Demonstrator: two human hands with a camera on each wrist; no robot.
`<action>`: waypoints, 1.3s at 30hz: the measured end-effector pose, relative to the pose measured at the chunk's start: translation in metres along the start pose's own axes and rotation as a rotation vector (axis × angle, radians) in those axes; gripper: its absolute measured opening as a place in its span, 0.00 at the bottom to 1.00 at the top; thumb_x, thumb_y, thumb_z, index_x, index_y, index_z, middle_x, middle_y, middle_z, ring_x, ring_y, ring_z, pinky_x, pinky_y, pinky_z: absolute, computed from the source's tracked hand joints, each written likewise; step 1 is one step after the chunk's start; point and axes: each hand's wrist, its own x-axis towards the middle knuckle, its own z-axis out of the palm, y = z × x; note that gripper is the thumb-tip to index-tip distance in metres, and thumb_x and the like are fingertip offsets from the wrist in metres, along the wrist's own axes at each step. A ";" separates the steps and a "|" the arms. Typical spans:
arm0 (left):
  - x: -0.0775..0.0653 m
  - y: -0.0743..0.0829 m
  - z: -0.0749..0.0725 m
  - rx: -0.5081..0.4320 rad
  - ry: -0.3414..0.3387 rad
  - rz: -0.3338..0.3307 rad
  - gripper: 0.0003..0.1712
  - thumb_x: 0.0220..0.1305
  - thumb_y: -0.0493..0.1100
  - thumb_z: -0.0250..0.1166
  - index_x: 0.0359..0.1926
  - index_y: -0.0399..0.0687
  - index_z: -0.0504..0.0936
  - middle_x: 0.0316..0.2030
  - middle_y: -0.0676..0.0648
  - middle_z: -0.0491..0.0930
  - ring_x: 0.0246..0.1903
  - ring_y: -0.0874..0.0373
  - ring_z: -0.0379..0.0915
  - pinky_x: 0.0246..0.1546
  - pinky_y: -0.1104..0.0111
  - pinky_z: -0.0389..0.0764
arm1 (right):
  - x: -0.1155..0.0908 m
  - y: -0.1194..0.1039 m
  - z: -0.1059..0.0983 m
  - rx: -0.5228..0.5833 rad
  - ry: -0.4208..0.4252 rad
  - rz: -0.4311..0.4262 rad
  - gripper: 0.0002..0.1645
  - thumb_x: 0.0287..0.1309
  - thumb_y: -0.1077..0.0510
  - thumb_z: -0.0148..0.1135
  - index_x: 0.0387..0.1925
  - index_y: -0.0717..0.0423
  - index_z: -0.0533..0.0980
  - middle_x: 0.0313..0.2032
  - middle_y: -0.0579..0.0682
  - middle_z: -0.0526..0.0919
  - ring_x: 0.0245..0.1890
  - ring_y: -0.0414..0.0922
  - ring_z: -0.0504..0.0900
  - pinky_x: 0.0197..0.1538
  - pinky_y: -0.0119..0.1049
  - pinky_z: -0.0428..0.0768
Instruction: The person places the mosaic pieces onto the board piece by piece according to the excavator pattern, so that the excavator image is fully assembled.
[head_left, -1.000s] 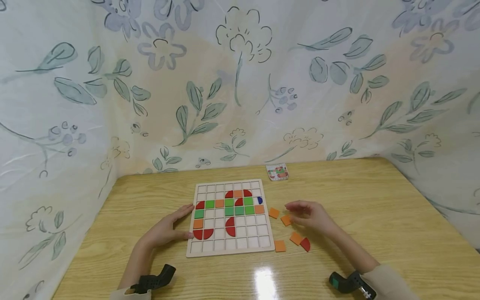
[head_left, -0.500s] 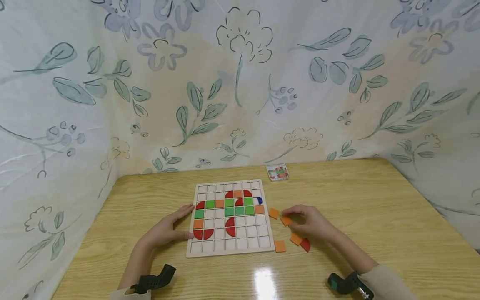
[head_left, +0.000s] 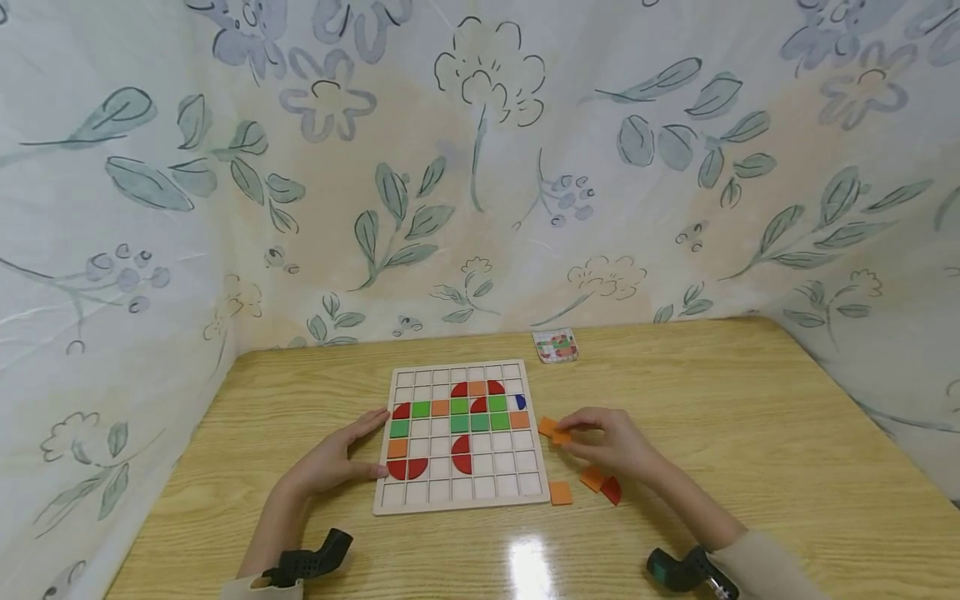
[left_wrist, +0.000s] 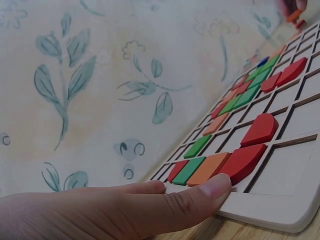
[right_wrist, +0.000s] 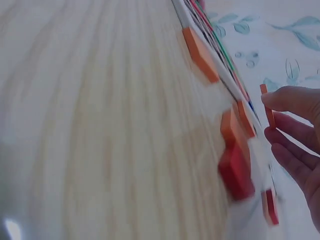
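A pale wooden grid board (head_left: 495, 485) holds red curved tiles and green and orange square tiles in its cells, with a blue half-round piece (head_left: 521, 402) near its right edge. My left hand (head_left: 333, 454) rests against the board's left side, fingers straight; in the left wrist view the thumb (left_wrist: 215, 187) lies on the rim beside a red tile (left_wrist: 245, 162). To the board's right, my right hand (head_left: 611, 442) pinches an orange square tile (right_wrist: 268, 110) between thumb and fingers, lifted off the table. Close by it lies another orange tile (head_left: 546, 427).
Nearer the front lie an orange tile (head_left: 560, 492) at the board's corner and another orange tile (head_left: 592, 477) against a red quarter-round tile (head_left: 611, 491). A small printed pattern card (head_left: 556, 345) sits at the back of the table, before a floral cloth (head_left: 495, 233).
My right hand has closed on an orange tile, picked it up and moved slightly left towards the board. The left hand has stayed in place.
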 end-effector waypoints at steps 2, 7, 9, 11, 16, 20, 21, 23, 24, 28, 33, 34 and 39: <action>0.000 0.000 0.000 0.002 0.001 0.002 0.49 0.48 0.54 0.71 0.69 0.52 0.58 0.70 0.43 0.51 0.69 0.39 0.40 0.62 0.40 0.50 | 0.003 -0.006 0.005 0.019 -0.002 -0.005 0.13 0.50 0.57 0.68 0.40 0.50 0.81 0.40 0.43 0.84 0.42 0.41 0.81 0.47 0.36 0.79; 0.000 -0.001 0.001 0.002 0.002 0.007 0.49 0.48 0.54 0.71 0.69 0.52 0.58 0.70 0.42 0.51 0.69 0.39 0.41 0.61 0.39 0.50 | 0.016 -0.016 0.023 0.072 -0.004 -0.042 0.12 0.49 0.57 0.69 0.39 0.50 0.82 0.39 0.42 0.84 0.40 0.41 0.81 0.46 0.38 0.80; 0.000 -0.001 0.001 0.003 0.003 0.010 0.49 0.48 0.54 0.71 0.69 0.51 0.58 0.70 0.42 0.51 0.69 0.39 0.41 0.61 0.40 0.50 | 0.022 -0.021 0.033 0.077 -0.006 -0.045 0.12 0.49 0.56 0.69 0.39 0.49 0.82 0.39 0.41 0.84 0.41 0.40 0.80 0.46 0.36 0.79; 0.000 -0.002 0.001 0.003 0.003 0.009 0.49 0.48 0.54 0.70 0.69 0.51 0.58 0.70 0.42 0.51 0.69 0.39 0.41 0.62 0.40 0.49 | 0.029 -0.026 0.043 0.062 -0.011 -0.065 0.12 0.49 0.55 0.69 0.38 0.49 0.83 0.39 0.41 0.84 0.41 0.40 0.80 0.45 0.34 0.79; 0.000 -0.002 0.002 0.011 0.006 0.004 0.49 0.49 0.55 0.70 0.69 0.52 0.58 0.70 0.42 0.51 0.69 0.39 0.41 0.62 0.40 0.50 | 0.044 -0.039 0.059 0.014 -0.042 -0.171 0.12 0.50 0.57 0.68 0.39 0.53 0.83 0.38 0.44 0.85 0.41 0.40 0.81 0.44 0.32 0.79; 0.000 -0.002 0.003 0.003 0.005 0.002 0.49 0.49 0.54 0.70 0.70 0.52 0.57 0.70 0.43 0.51 0.69 0.39 0.40 0.62 0.40 0.49 | 0.053 -0.041 0.066 -0.016 -0.044 -0.268 0.12 0.49 0.58 0.68 0.38 0.57 0.83 0.38 0.47 0.85 0.41 0.42 0.82 0.44 0.31 0.79; 0.000 -0.001 0.003 0.000 0.005 0.001 0.49 0.49 0.54 0.70 0.70 0.52 0.57 0.70 0.43 0.51 0.69 0.39 0.40 0.62 0.40 0.49 | 0.054 -0.041 0.067 -0.029 -0.041 -0.286 0.12 0.49 0.58 0.68 0.38 0.57 0.83 0.38 0.47 0.85 0.41 0.42 0.82 0.44 0.31 0.79; 0.000 -0.001 0.003 -0.008 0.007 0.002 0.49 0.49 0.54 0.70 0.70 0.52 0.57 0.70 0.43 0.51 0.69 0.39 0.40 0.62 0.40 0.49 | 0.056 -0.040 0.069 -0.044 -0.042 -0.302 0.12 0.49 0.58 0.68 0.37 0.57 0.83 0.38 0.48 0.85 0.41 0.43 0.82 0.44 0.31 0.79; 0.000 -0.001 0.003 -0.010 0.008 0.002 0.49 0.49 0.53 0.70 0.70 0.52 0.57 0.70 0.43 0.51 0.69 0.39 0.40 0.62 0.40 0.49 | 0.057 -0.040 0.070 -0.053 -0.044 -0.309 0.12 0.49 0.59 0.68 0.37 0.58 0.83 0.38 0.48 0.85 0.41 0.43 0.82 0.44 0.31 0.79; 0.000 0.000 0.003 -0.020 0.007 -0.008 0.49 0.49 0.53 0.71 0.69 0.52 0.58 0.70 0.43 0.51 0.69 0.40 0.40 0.62 0.41 0.48 | 0.058 -0.039 0.071 -0.096 -0.075 -0.276 0.11 0.50 0.58 0.67 0.38 0.57 0.83 0.39 0.47 0.85 0.43 0.43 0.81 0.46 0.32 0.79; 0.001 0.000 0.002 -0.024 0.004 -0.029 0.49 0.48 0.54 0.71 0.69 0.53 0.58 0.70 0.44 0.51 0.69 0.40 0.40 0.63 0.41 0.48 | 0.059 -0.040 0.072 -0.173 -0.102 -0.260 0.11 0.51 0.58 0.67 0.38 0.56 0.83 0.40 0.47 0.85 0.44 0.43 0.80 0.48 0.34 0.78; 0.001 0.000 0.002 -0.023 0.003 -0.031 0.49 0.48 0.54 0.71 0.69 0.53 0.58 0.70 0.44 0.51 0.69 0.40 0.40 0.63 0.41 0.48 | 0.059 -0.040 0.072 -0.181 -0.105 -0.257 0.11 0.51 0.57 0.67 0.38 0.55 0.84 0.40 0.46 0.85 0.44 0.43 0.80 0.48 0.34 0.78; 0.001 0.000 0.001 -0.022 0.003 -0.035 0.49 0.48 0.54 0.71 0.69 0.53 0.58 0.70 0.44 0.51 0.69 0.41 0.40 0.63 0.41 0.49 | 0.058 -0.042 0.073 -0.224 -0.113 -0.248 0.11 0.51 0.56 0.67 0.37 0.54 0.84 0.40 0.45 0.84 0.44 0.43 0.79 0.48 0.34 0.77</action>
